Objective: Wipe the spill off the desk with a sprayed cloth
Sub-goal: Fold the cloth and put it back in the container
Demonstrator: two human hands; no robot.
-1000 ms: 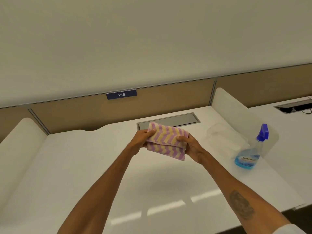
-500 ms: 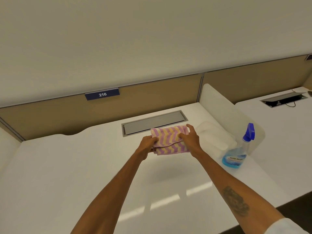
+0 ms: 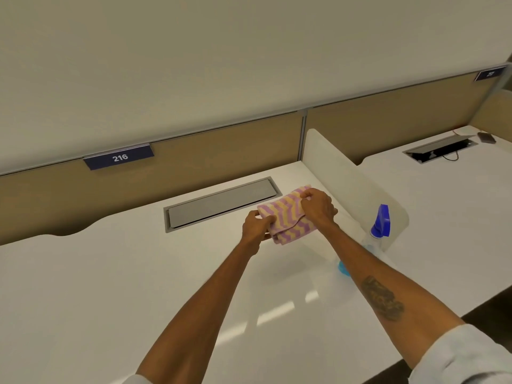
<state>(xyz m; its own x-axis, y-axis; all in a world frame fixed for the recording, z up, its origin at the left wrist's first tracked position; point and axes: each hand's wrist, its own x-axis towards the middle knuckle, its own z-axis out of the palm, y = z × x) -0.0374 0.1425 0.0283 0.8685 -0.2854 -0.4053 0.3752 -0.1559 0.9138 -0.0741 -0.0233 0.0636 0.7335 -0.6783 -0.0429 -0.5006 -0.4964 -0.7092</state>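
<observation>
We hold the folded pink-and-yellow zigzag-striped cloth (image 3: 288, 216) in both hands above the white desk (image 3: 110, 273), toward its back edge and just in front of the grey metal cable hatch (image 3: 221, 203) set into the surface. Our left hand (image 3: 256, 227) pinches the cloth's near-left corner, thumb on top; our right hand (image 3: 318, 207) is closed over its far-right part, fingers curled down across the fabric. So both hands are clamped on the cloth, close together but not touching each other.

The clear spray bottle with the blue trigger head (image 3: 381, 221) stands near the desk's right edge, beside the white rounded divider panel (image 3: 346, 176), its lower part hidden behind our right forearm. We cannot make out any spill on the glossy top; only light reflections show.

The step in hand looks like tidying the cloth into a firm pad. To do it well, we should keep the layers square and flat so that one broad face is offered to the spray, hold it with the left hand alone, and free the right for the bottle, which sits within easy reach on that side.
</observation>
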